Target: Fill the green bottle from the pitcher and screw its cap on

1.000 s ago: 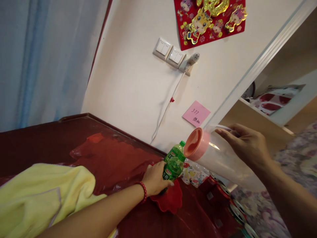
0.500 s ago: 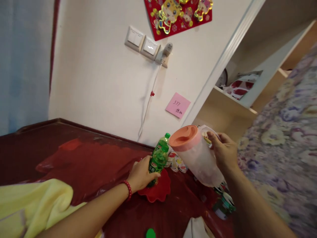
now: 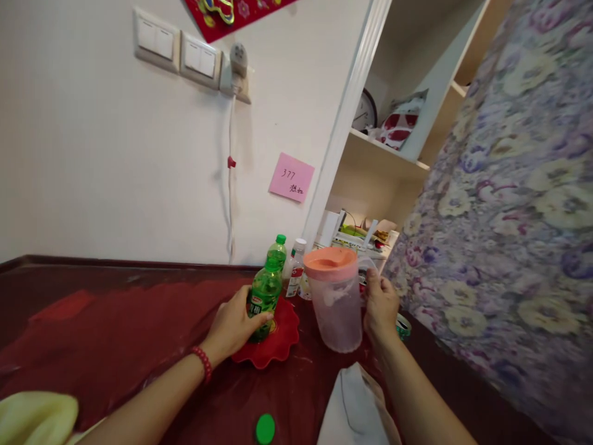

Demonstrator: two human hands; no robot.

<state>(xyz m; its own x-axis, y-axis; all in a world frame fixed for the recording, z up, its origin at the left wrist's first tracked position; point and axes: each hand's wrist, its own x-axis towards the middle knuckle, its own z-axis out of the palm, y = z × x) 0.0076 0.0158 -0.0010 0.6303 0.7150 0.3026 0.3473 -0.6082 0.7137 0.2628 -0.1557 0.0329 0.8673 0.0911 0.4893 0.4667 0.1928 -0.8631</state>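
Setting down now: right hand [image 3: 380, 303] is gripping the handle of the clear pitcher [image 3: 336, 306], upright on the tabletop near its back edge, no longer tilted in the air. Left hand [image 3: 234, 321] is staying wrapped around the green bottle [image 3: 265, 293], which is standing on the red plate [image 3: 282, 346] just beside the pitcher.

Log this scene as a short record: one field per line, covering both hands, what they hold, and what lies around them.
left hand: wrapped round the green bottle
green bottle: upright on the red plate, green cap on
right hand: at the handle of the clear pitcher
clear pitcher: upright on the dark red table, pink lid on
near edge: loose green cap, white cloth, yellow towel
wall: pink note, switches
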